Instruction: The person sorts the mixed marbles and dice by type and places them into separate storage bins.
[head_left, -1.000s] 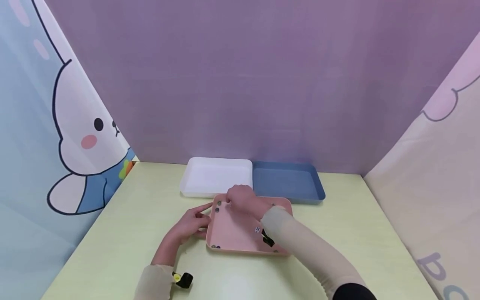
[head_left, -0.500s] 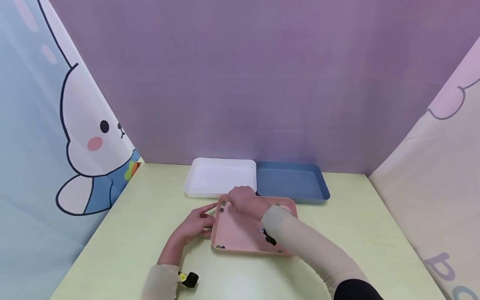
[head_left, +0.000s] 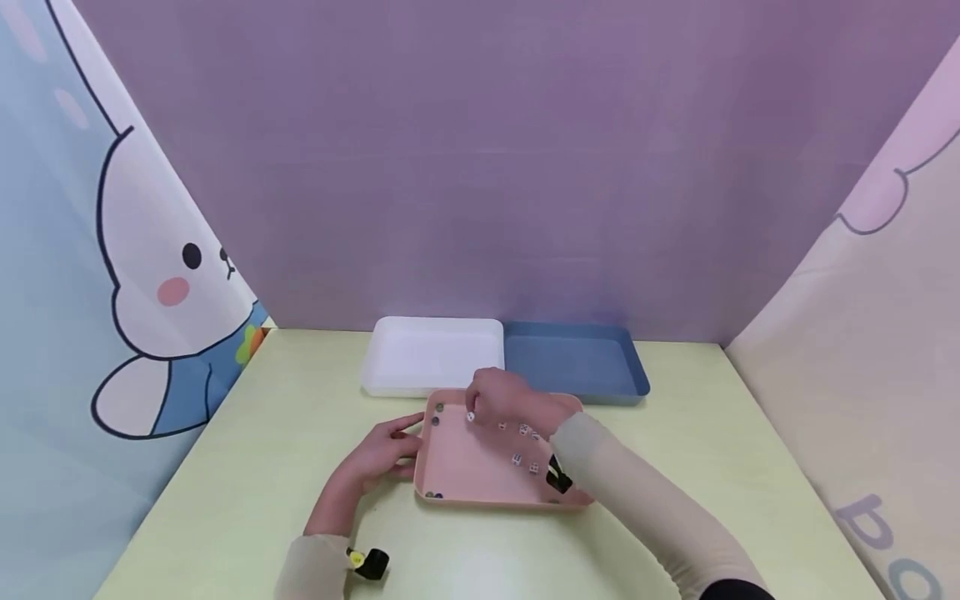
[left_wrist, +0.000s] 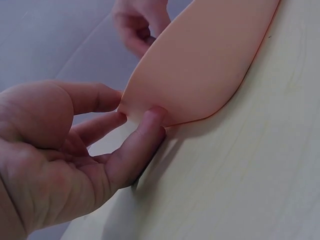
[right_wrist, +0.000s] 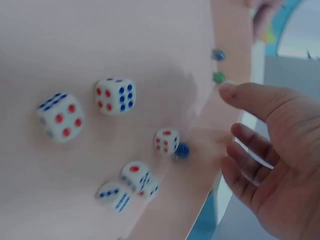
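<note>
A pink tray [head_left: 480, 479] lies on the table. My left hand [head_left: 381, 454] touches its left outer side, thumb and fingertips against the wall and rim. My right hand [head_left: 501, 398] is over the tray's far edge; in the right wrist view its thumb and fingers are apart with nothing seen between them. In the head view one white die [head_left: 470, 417] shows just below its fingertips. Several more dice [right_wrist: 115, 95] with red and blue pips lie in the tray. A green marble [right_wrist: 219, 77] is near the right thumb, beside a blue marble [right_wrist: 218, 55].
Behind the pink tray stand a white tray [head_left: 431, 354] on the left and a blue tray [head_left: 573, 360] on the right, side by side. More marbles [head_left: 433, 495] sit in the pink tray's near left corner. A purple backdrop [head_left: 480, 183] rises behind the table.
My right hand has shifted slightly right over the pink tray. A die now shows below its fingers, and more dice are visible in the tray. My left hand stays at the tray's side.
</note>
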